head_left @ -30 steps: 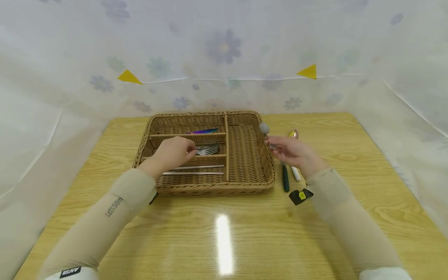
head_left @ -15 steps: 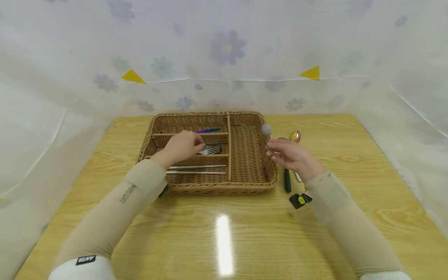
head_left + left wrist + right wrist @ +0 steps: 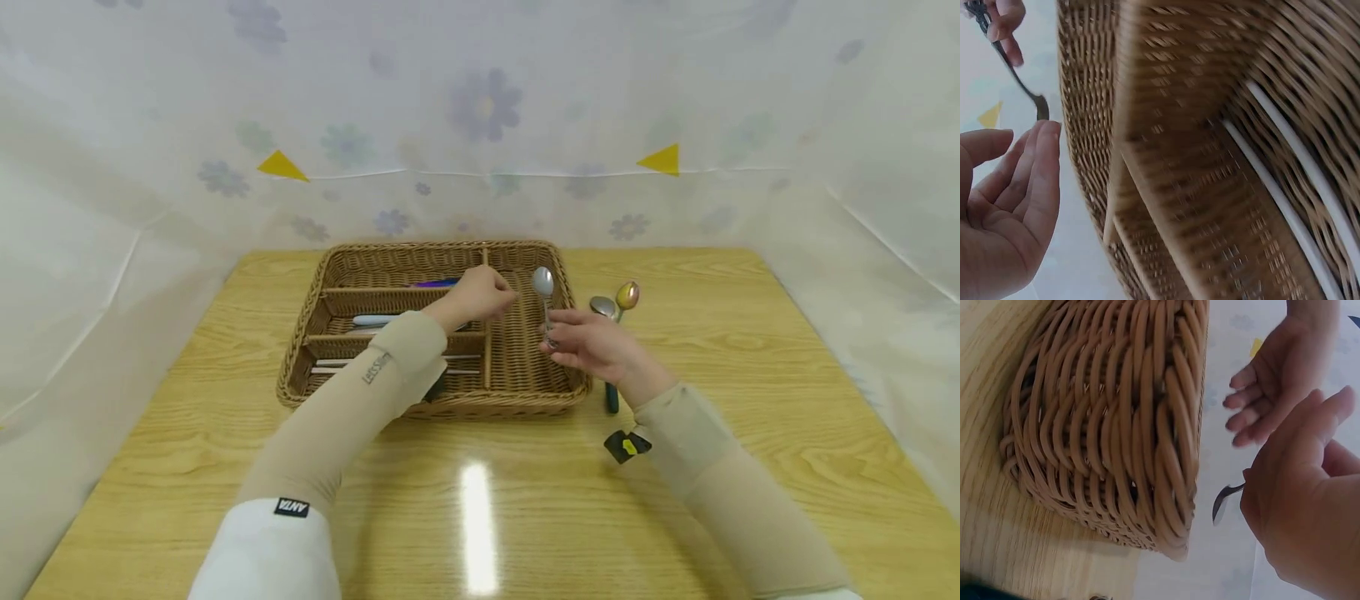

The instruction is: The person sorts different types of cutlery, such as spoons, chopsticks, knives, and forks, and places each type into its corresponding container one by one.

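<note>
My right hand [image 3: 596, 346] pinches a silver spoon [image 3: 544, 283] by its patterned handle, bowl upward, over the right compartment of the wicker basket [image 3: 420, 410]. In the right wrist view the spoon's bowl [image 3: 1221, 505] sticks out beyond the right fingers. My left hand [image 3: 480, 293] hovers above the basket's long divider, left of the spoon. Its fingers and thumb stand apart with nothing between them, as the left wrist view shows of this hand [image 3: 1013, 206]. Beneath the left forearm, the middle compartment holds cutlery with a pale blue handle [image 3: 372, 320], partly hidden.
Two white sticks [image 3: 1302, 150] lie in the front left compartment. Purple-blue cutlery [image 3: 433, 284] rests in the back one. Right of the basket, a silver-bowled spoon [image 3: 602, 305], a gold spoon [image 3: 627, 294] and a dark green handle [image 3: 612, 398] lie on the wooden table [image 3: 720, 333].
My left hand has moved right, from above the forks to the long divider. The right hand has brought the spoon left, from the basket's right rim to over the right compartment.
</note>
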`<state>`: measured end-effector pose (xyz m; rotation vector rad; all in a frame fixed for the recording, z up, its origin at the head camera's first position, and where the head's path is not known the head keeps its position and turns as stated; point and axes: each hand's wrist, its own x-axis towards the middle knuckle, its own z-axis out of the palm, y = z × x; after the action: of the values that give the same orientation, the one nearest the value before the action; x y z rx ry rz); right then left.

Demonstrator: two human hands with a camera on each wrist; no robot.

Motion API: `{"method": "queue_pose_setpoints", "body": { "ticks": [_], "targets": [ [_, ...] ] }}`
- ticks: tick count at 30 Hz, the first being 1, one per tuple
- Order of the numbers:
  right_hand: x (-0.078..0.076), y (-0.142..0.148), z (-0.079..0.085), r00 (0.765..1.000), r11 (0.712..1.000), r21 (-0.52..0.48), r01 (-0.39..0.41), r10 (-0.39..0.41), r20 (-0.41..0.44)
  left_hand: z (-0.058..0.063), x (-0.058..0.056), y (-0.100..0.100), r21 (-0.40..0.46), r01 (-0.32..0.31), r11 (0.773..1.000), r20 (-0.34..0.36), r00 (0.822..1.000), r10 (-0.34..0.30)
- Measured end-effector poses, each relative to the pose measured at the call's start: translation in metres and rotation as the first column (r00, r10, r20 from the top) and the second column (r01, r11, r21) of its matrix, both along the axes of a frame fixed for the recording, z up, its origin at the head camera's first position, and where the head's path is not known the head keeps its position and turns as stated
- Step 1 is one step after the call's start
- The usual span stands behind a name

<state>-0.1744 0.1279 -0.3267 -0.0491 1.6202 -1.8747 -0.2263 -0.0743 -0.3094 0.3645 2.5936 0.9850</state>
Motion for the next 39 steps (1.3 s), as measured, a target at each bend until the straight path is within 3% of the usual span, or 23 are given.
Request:
{"method": "queue_pose_setpoints", "body": {
  "ticks": [5,11,14,19,23,30,39],
  "targets": [
    [0.001,-0.006,-0.002,1.000,1.000,0.026,0.005,-0.004,-0.025,-0.004,-0.006,0.011,0.132,-0.059,0.989,0.149,0.988,0.039],
    [0.001,-0.011,-0.003,0.999,0.998,0.066,0.002,0.001,-0.041,-0.010,-0.010,0.018,0.208,-0.128,0.970,0.252,0.965,0.073],
    [0.001,-0.012,-0.005,0.999,0.996,0.090,0.002,0.002,-0.045,-0.013,-0.012,0.019,0.244,-0.201,0.949,0.317,0.941,0.118],
    [0.001,-0.011,-0.008,0.998,0.994,0.110,-0.011,0.019,-0.065,-0.015,-0.016,0.020,0.294,-0.318,0.901,0.433,0.885,0.171],
    [0.003,-0.007,-0.010,0.996,0.989,0.147,-0.020,0.033,-0.088,-0.017,-0.021,0.019,0.290,-0.355,0.889,0.465,0.864,0.193],
    [0.007,0.015,-0.011,0.994,0.986,0.167,0.020,-0.001,-0.114,-0.016,-0.027,0.014,0.234,-0.339,0.911,0.471,0.860,0.199],
    [0.011,0.052,-0.007,0.991,0.989,0.129,0.069,-0.053,-0.125,-0.021,-0.029,0.017,0.138,-0.214,0.967,0.413,0.900,0.140]
  ]
}}
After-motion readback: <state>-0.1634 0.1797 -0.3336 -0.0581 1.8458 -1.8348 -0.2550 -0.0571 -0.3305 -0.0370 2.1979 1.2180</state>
